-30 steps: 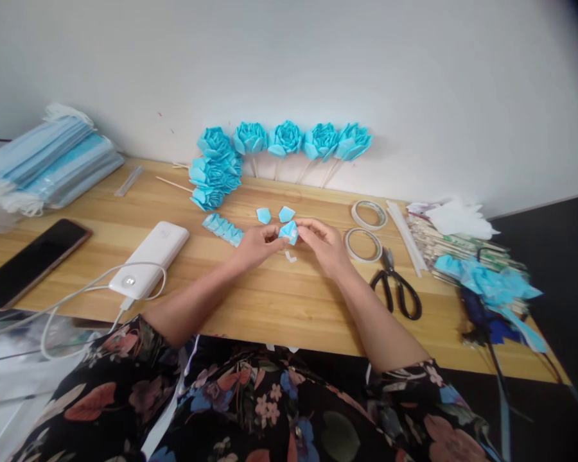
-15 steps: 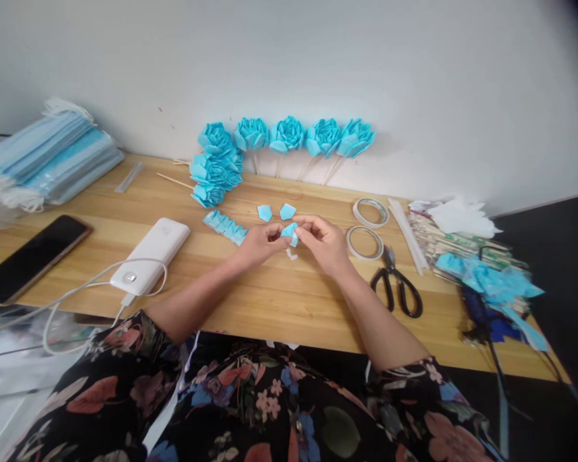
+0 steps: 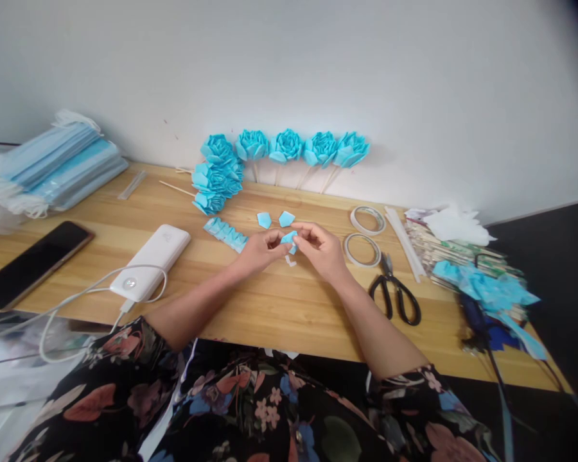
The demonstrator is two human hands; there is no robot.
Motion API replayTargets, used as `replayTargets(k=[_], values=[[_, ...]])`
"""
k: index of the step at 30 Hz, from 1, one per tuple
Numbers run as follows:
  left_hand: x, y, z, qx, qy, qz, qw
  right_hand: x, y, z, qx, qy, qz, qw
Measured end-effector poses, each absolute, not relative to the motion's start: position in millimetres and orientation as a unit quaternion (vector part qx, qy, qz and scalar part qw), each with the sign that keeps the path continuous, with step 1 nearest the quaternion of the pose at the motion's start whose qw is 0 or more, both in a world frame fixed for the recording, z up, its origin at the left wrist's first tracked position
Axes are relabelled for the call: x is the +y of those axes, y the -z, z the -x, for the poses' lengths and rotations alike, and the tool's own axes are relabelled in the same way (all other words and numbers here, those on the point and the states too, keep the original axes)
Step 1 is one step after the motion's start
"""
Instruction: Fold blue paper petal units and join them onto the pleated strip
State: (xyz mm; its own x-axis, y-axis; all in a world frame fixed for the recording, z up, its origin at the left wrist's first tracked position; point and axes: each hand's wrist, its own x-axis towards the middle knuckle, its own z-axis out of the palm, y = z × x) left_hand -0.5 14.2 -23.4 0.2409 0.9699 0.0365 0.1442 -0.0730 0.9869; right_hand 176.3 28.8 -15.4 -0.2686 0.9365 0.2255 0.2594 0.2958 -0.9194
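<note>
Between my hands is a small folded blue petal (image 3: 289, 238), pinched from both sides. My left hand (image 3: 264, 251) closes its thumb and fingers on the petal's left part; my right hand (image 3: 320, 248) grips its right part. Just beyond them two blue pentagon-shaped petals, a left one (image 3: 264, 220) and a right one (image 3: 286, 219), lie flat on the wood. A small white scrap (image 3: 290, 261) rests below the fingers. Left of my left hand runs an overlapping row of blue folded petals (image 3: 224, 233).
Several blue flowers on sticks (image 3: 286, 146) lean against the wall or lie piled. At right are tape rolls (image 3: 362, 250), black-handled scissors (image 3: 395, 292), white sticks (image 3: 404, 242) and a scrap heap (image 3: 486, 282). A power bank (image 3: 151, 262), phone (image 3: 36, 264) and face masks (image 3: 62, 160) occupy the left.
The whole view has shifted slightly, so the table sits a little lower in the picture. Both hands keep their pinch on the petal, with only slight finger movement.
</note>
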Motion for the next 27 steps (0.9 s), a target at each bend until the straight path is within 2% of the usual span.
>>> replayTargets(k=[10,21,24,27], values=[[13.6,23.0,0.5,0.467,-0.374,-0.633,0.491,28.0,19.2,-178.0,-0.686,-0.398,0.437,0.424],[11.8,20.6,0.1,0.470,-0.387,-0.628,0.485,28.4,19.3,-178.9,-0.705,-0.358,0.429,0.436],[11.8,19.0,0.8,0.466,-0.411,-0.609,0.492,28.6,17.6,-178.5,-0.708,-0.329,0.431,0.452],[12.6,16.9,2.2,0.473,-0.431,-0.587,0.496,27.4,13.3,-178.5,-0.728,-0.248,0.425,0.477]])
